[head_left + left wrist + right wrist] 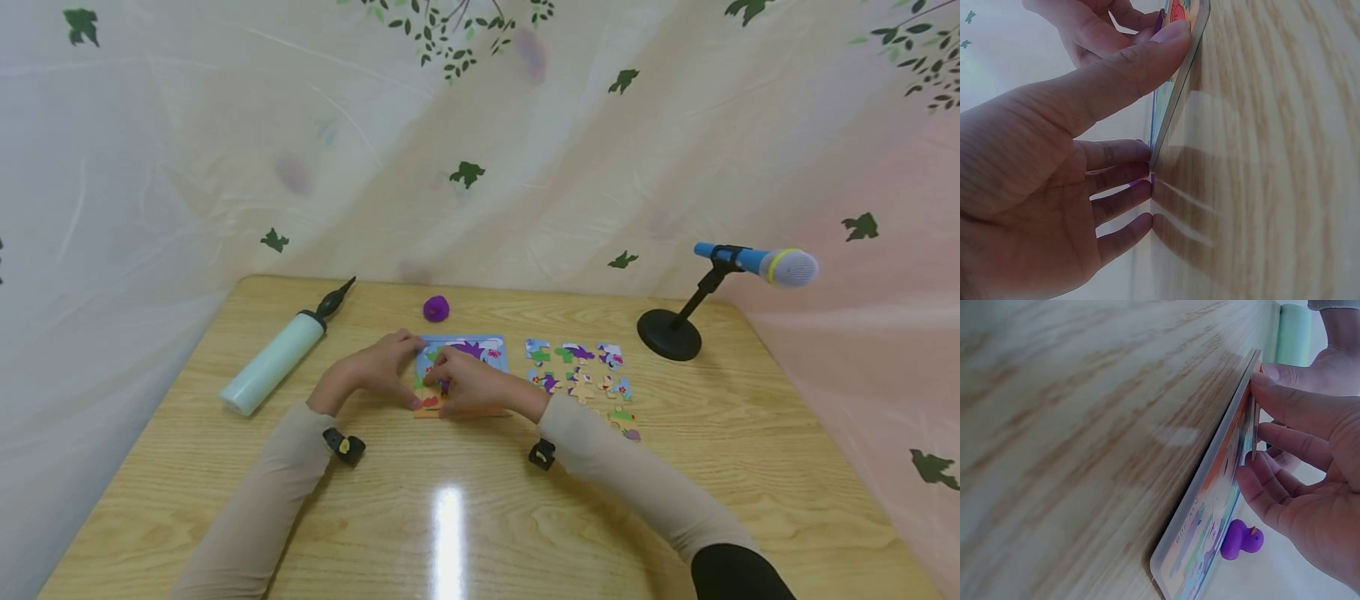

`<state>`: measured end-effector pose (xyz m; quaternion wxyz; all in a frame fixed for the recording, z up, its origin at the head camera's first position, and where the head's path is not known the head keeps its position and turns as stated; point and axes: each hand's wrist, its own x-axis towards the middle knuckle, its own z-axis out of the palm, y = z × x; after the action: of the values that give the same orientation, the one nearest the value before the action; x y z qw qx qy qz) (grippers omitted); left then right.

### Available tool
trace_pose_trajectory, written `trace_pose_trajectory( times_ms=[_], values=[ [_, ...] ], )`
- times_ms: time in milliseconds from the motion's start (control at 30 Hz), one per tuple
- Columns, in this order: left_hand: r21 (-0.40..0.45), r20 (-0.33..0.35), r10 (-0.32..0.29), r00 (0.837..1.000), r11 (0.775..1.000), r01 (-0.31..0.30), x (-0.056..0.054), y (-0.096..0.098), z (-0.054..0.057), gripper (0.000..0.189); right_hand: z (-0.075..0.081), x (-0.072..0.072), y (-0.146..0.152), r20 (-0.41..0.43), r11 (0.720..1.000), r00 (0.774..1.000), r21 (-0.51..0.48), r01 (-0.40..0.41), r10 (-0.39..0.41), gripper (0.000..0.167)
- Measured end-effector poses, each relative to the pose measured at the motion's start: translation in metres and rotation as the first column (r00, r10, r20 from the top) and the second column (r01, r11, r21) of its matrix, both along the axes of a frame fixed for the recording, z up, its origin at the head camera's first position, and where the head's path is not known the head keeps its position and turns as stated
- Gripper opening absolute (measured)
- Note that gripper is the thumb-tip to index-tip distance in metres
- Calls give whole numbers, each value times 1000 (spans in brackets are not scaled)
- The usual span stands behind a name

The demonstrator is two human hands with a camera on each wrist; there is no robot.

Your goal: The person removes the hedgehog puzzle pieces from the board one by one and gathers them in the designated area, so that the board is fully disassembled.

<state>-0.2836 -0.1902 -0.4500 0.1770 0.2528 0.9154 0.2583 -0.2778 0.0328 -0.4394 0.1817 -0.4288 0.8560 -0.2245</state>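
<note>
A picture puzzle board [498, 342] lies flat on the table, showing a purple-haired figure. My left hand [384, 368] spans its left edge, the fingers fairly straight and spread. In the left wrist view, the left thumb [1163, 47] presses on the board's edge while the other fingertips touch down near its far corner. Over the board's left part, my right hand [476, 385] pinches a thin puzzle piece [1256, 428] between thumb and fingers. The piece's picture is mostly hidden by the hand. Several loose puzzle pieces [580, 387] lie in rows right of the board.
Behind the board sits a purple rubber duck [436, 309]. A pale green hand pump [276, 363] with a black nozzle lies on the left. At the back right, a blue microphone [750, 262] rests in a black stand [670, 335]. A leaf-patterned curtain [375, 167] hangs behind the table.
</note>
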Motion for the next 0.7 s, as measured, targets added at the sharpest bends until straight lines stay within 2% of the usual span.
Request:
trace_pose_trajectory(
  times_ms=[400,700],
  values=[
    [-6,4,4,1000,1000,-4,0,0,-1,101,1,3,1,-9,1000,1000,-7,20,-20,48],
    [-8,2,2,1000,1000,-2,0,0,-1,100,-4,2,2,-20,999,1000,-36,11,-12,47]
  ],
)
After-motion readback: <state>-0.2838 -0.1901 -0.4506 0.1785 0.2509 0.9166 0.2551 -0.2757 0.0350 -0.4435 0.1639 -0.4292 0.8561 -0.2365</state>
